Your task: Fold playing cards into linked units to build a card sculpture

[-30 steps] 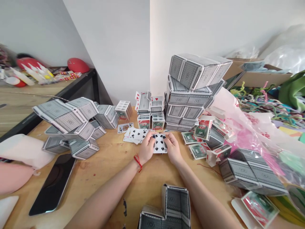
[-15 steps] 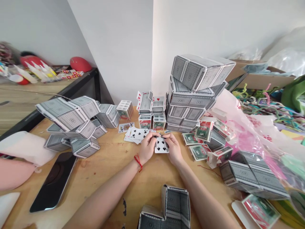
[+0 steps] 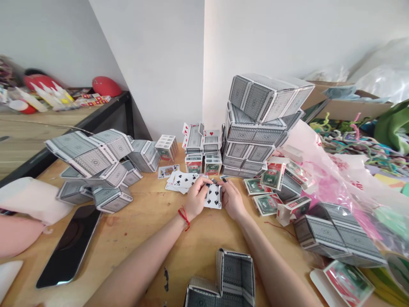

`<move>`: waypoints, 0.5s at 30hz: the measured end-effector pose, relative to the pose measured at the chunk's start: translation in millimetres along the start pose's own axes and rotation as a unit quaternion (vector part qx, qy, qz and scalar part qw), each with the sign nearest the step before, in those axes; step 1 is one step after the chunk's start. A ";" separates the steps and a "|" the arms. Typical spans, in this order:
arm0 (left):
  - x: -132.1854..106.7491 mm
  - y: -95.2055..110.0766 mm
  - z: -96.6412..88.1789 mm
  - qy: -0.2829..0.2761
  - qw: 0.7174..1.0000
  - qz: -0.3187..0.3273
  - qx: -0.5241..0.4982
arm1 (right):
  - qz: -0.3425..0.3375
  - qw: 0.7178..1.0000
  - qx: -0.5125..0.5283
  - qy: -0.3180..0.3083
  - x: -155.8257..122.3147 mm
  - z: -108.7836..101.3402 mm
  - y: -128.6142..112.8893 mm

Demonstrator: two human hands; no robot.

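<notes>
A spade playing card [image 3: 213, 200] lies face up between my hands, low over the table. My left hand [image 3: 195, 199] pinches its upper left part, the fingers curled and a red string bracelet at the wrist. My right hand [image 3: 234, 201] has its thumb and fingers bent at the card's upper right edge. My fingertips cover the card's top end. Beside my left hand, loose cards [image 3: 182, 180] are spread face up, with a face card [image 3: 168, 171] behind them. An L-shaped piece of joined card blocks [image 3: 236, 277] sits between my forearms.
A tall stack of card blocks [image 3: 255, 128] stands behind my right hand. More blocks [image 3: 92, 153] pile up at the left, above a phone [image 3: 68, 251]. Card boxes [image 3: 266, 204] lie to the right, near pink-and-clear plastic bags [image 3: 329, 170]. A small card structure [image 3: 194, 138] stands at the back.
The spade card has shifted slightly left and toward me, with its right edge now farther from my right palm. My right fingers have straightened a little. The view has turned slightly.
</notes>
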State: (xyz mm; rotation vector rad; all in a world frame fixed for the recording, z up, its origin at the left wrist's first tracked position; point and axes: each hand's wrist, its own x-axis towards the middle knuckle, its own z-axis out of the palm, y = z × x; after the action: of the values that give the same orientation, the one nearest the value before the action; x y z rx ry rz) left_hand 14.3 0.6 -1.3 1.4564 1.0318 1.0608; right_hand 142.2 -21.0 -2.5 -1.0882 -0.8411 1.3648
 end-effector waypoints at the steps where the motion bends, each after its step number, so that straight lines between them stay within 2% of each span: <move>1: 0.0 -0.9 -0.3 -0.001 1.000 0.005 0.004 | 0.026 0.999 0.022 -0.017 -0.3 -0.7 -1.8; 3: 0.2 -2.1 -0.4 0.003 1.000 0.016 0.014 | 0.084 0.992 0.078 -0.060 -1.0 -2.4 -4.9; 5: 0.6 -2.6 -0.2 0.015 0.999 0.027 0.026 | 0.107 0.986 0.096 -0.087 -1.4 -3.7 -6.2; 10: 1.2 -1.5 1.3 0.024 0.999 0.012 0.029 | 0.092 0.987 0.107 -0.083 0.2 -3.7 -1.7; 15: 0.6 -0.4 1.8 -0.009 1.000 -0.018 -0.008 | 0.064 0.989 0.116 -0.067 2.5 -4.0 3.8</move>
State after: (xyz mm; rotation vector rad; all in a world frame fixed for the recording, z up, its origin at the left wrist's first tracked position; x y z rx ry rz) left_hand 16.2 0.9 -1.8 1.4267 1.0307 1.0255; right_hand 144.9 -19.4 -7.7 -0.8894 -0.6968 1.6140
